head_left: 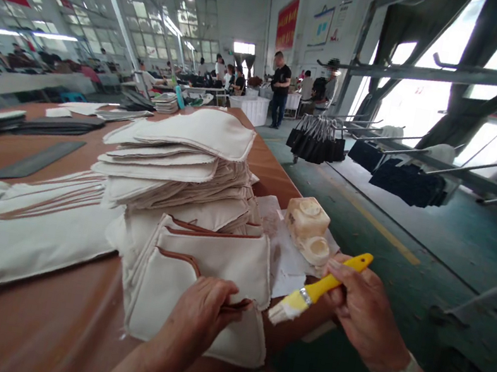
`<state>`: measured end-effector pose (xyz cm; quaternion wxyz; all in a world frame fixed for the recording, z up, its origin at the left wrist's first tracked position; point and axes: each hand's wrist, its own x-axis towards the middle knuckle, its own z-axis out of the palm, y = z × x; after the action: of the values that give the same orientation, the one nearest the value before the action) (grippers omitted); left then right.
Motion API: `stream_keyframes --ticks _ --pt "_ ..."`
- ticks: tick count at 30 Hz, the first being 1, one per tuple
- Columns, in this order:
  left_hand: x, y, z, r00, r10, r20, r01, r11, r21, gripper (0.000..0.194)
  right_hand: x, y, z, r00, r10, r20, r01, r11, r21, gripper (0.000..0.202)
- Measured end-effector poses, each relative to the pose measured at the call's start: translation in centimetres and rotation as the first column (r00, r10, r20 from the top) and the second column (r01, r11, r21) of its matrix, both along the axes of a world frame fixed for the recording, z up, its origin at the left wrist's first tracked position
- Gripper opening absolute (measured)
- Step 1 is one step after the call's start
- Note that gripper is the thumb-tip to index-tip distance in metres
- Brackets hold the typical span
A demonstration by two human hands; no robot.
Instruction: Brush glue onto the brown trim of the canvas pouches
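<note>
My right hand (364,309) grips a paintbrush (317,288) by its yellow handle. White paste coats the bristles, which point down and left, just off the edge of the sewn pieces. With my left hand (202,312) I pinch the brown-lined edge of a cream fabric panel (161,299) on the near pile. Another cream panel (221,255) with brown edging lies just behind it. Beyond rises a tall stack of cream stitched pieces (175,166). A stained plastic container (307,219) with a round opening stands on white paper right of the pile.
More cream pieces (49,228) lie overlapped on the brown tabletop (75,322) at left, near dark flat sheets (36,158). At right, a metal rack (422,72) with long prongs carries dark hanging pieces (408,179). A person in black (279,86) stands farther back.
</note>
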<state>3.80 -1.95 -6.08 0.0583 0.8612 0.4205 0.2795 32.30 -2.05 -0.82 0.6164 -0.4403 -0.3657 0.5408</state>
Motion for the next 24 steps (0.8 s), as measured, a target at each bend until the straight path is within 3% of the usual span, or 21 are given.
stream_keyframes --ticks 4,7,9,12,15,17,18,20,22,24 --pt "-0.3 0.9 0.5 0.995 0.065 -0.075 -0.079 0.976 -0.201 0.015 2.7 -1.1 0.1 0.978 -0.149 -0.145 0.153 0.988 0.020 0.029" --pt "0.4 1.8 3.3 0.994 0.059 -0.096 -0.076 0.980 -0.182 0.011 4.3 -2.1 -0.3 0.944 -0.214 -0.253 0.224 0.974 0.013 0.025" --pt "1.2 2.5 6.8 0.998 -0.026 -0.057 0.019 0.993 -0.120 0.009 5.2 -2.5 -0.3 0.911 -0.235 -0.339 0.253 0.967 0.010 0.021" --pt "2.3 3.0 13.9 0.969 -0.236 0.079 0.240 0.969 -0.055 0.011 6.3 -2.8 0.6 0.825 -0.229 -0.517 0.273 0.962 0.010 0.015" --pt "2.2 2.7 20.2 0.909 -0.325 0.262 0.369 0.919 -0.138 0.023 7.2 -3.2 2.0 0.725 -0.260 -0.637 0.315 0.949 -0.029 0.018" --pt "1.3 2.4 22.5 0.870 -0.359 0.339 0.448 0.863 -0.235 0.032 7.7 -3.8 2.7 0.685 -0.287 -0.670 0.347 0.937 -0.046 0.019" --pt "0.7 2.2 22.9 0.859 -0.373 0.350 0.477 0.831 -0.286 0.034 8.0 -4.1 2.9 0.668 -0.282 -0.689 0.353 0.935 -0.041 0.019" --pt "-0.6 2.1 22.4 0.864 -0.393 0.314 0.496 0.774 -0.394 0.031 8.5 -4.6 2.9 0.634 -0.241 -0.735 0.344 0.939 -0.012 0.020" --pt "-1.9 1.7 20.4 0.877 -0.419 0.236 0.479 0.714 -0.511 0.024 9.0 -4.8 2.5 0.616 -0.200 -0.762 0.322 0.947 0.012 0.021" --pt "-3.3 0.9 17.3 0.879 -0.458 0.134 0.444 0.682 -0.582 0.021 9.2 -4.6 1.7 0.630 -0.204 -0.750 0.304 0.953 -0.004 0.022"
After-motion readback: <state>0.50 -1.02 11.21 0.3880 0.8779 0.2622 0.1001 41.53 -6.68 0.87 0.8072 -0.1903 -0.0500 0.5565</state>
